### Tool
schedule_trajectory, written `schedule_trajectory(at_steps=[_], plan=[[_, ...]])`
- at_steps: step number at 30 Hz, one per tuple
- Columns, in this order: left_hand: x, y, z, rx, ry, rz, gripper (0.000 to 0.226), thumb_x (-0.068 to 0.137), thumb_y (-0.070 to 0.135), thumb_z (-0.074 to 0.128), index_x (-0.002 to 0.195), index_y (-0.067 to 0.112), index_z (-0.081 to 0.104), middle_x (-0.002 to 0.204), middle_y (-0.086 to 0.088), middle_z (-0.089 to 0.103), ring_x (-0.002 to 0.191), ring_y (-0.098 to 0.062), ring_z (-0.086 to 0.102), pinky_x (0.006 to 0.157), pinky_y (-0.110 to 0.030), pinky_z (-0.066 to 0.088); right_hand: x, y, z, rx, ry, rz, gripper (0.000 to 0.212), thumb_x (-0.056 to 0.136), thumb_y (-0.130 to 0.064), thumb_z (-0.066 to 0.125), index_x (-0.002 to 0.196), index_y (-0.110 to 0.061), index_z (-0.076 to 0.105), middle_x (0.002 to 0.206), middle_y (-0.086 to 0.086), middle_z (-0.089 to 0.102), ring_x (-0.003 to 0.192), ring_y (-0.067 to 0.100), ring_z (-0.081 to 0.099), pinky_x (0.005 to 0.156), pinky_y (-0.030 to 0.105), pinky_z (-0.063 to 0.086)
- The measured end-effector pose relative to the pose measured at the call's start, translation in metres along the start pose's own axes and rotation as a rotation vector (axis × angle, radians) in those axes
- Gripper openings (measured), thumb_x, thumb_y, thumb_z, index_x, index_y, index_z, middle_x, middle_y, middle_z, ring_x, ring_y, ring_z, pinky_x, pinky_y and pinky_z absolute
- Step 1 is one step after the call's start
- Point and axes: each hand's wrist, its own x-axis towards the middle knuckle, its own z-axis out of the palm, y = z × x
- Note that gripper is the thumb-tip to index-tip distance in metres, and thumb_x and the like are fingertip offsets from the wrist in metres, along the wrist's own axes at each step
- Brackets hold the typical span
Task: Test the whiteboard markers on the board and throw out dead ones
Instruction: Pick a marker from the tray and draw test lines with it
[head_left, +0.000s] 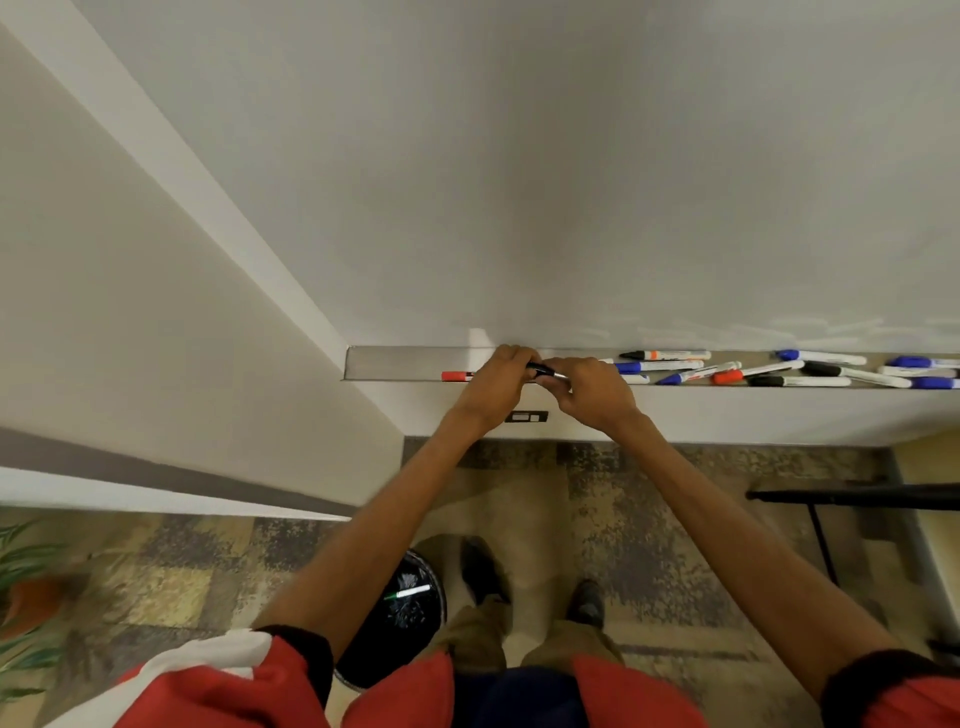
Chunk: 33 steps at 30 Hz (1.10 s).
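The left hand and right hand together grip a black marker above the tray, while one green marker already lies in the bin and many markers apparently await testing.

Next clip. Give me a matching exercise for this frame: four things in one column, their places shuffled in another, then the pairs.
Things
1. black-capped marker
2. red-capped marker
3. green marker
4. potted plant

Places
A. in the black bin on the floor
B. on the floor at the far left
C. held between the left hand and right hand
D. lying on the tray, left of the hands

Pairs: 1-C, 2-D, 3-A, 4-B
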Motion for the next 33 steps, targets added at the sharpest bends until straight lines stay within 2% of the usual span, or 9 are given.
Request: schedule_trajectory(at_steps=[6,9,15,17,20,22,26,29,33], plan=[[-0.001,0.043,0.005,-0.027,0.018,0.043,0.027,0.103,0.010,0.049,0.126,0.008,0.062,0.120,-0.012,0.063,0.112,-0.021,0.053,0.097,-0.022,0.038,-0.025,0.019,-0.033,-0.057,0.009,-0.017,0.040,0.099,-0.043,0.052,0.122,-0.015,0.067,0.086,0.009,0.074,0.068,0.024,0.066,0.063,0.024,0.039],[0.000,0.062,0.005,-0.022,0.040,0.083,0.027,0.103,0.011,0.050,0.125,0.006,0.064,0.114,-0.013,0.067,0.107,-0.023,0.055,0.093,-0.026,0.042,-0.035,0.027,-0.046,-0.075,0.017,-0.048,0.042,0.099,-0.045,0.050,0.123,-0.015,0.067,0.086,0.008,0.074,0.068,0.023,0.065,0.062,0.024,0.037],[-0.007,0.096,0.007,0.038,0.130,0.082,0.025,0.103,0.012,0.052,0.122,0.007,0.066,0.113,-0.012,0.067,0.107,-0.022,0.055,0.094,-0.033,0.049,-0.051,0.039,-0.068,-0.100,0.060,-0.043,0.044,0.099,-0.052,0.047,0.111,-0.016,0.070,0.085,0.005,0.074,0.070,0.024,0.067,0.063,0.029,0.049],[-0.008,0.108,0.003,0.050,0.170,0.077,0.025,0.102,0.012,0.053,0.124,0.008,0.064,0.117,-0.012,0.065,0.111,-0.023,0.055,0.097,-0.032,0.049,-0.053,0.040,-0.079,-0.097,0.082,-0.034,0.046,0.098,-0.054,0.047,0.106,-0.015,0.070,0.081,0.005,0.073,0.064,0.022,0.063,0.062,0.029,0.050],[-0.005,0.127,-0.011,0.017,0.262,0.071,0.025,0.104,0.016,0.049,0.125,0.008,0.060,0.123,-0.011,0.062,0.114,-0.022,0.055,0.097,-0.027,0.045,-0.047,0.034,-0.105,-0.078,0.168,-0.029,0.054,0.093,-0.060,0.042,0.100,-0.014,0.070,0.072,0.004,0.069,0.054,0.014,0.053,0.054,0.023,0.039],[-0.001,0.140,-0.023,-0.069,0.357,0.068,0.023,0.106,0.016,0.043,0.123,0.008,0.057,0.121,-0.008,0.059,0.108,-0.019,0.056,0.092,-0.024,0.046,-0.039,0.027,-0.126,-0.044,0.273,-0.037,0.055,0.092,-0.063,0.042,0.097,-0.015,0.069,0.065,-0.001,0.065,0.051,0.011,0.053,0.049,0.023,0.041],[0.015,0.166,-0.058,-0.176,0.505,0.100,0.022,0.108,0.018,0.033,0.120,0.010,0.051,0.113,-0.001,0.050,0.090,-0.012,0.053,0.077,-0.024,0.048,-0.021,0.005,-0.173,0.063,0.451,-0.062,0.034,0.096,-0.046,0.058,0.098,-0.014,0.065,0.062,-0.010,0.056,0.052,0.008,0.052,0.048,0.020,0.035],[0.031,0.188,-0.088,-0.181,0.575,0.165,0.021,0.109,0.018,0.032,0.121,0.011,0.047,0.114,0.000,0.051,0.092,-0.012,0.054,0.077,-0.021,0.048,-0.011,-0.014,-0.211,0.180,0.532,-0.072,0.024,0.094,-0.028,0.046,0.108,-0.011,0.053,0.057,-0.015,0.044,0.047,0.006,0.044,0.050,0.026,0.030],[0.049,0.223,-0.132,-0.206,0.713,0.202,0.024,0.109,0.023,0.031,0.120,0.011,0.048,0.111,0.003,0.054,0.090,-0.006,0.054,0.076,-0.016,0.045,-0.001,-0.034,-0.266,0.320,0.641,-0.125,0.026,0.090,-0.019,0.036,0.114,-0.013,0.042,0.061,-0.013,0.043,0.050,0.011,0.045,0.054,0.030,0.033]])
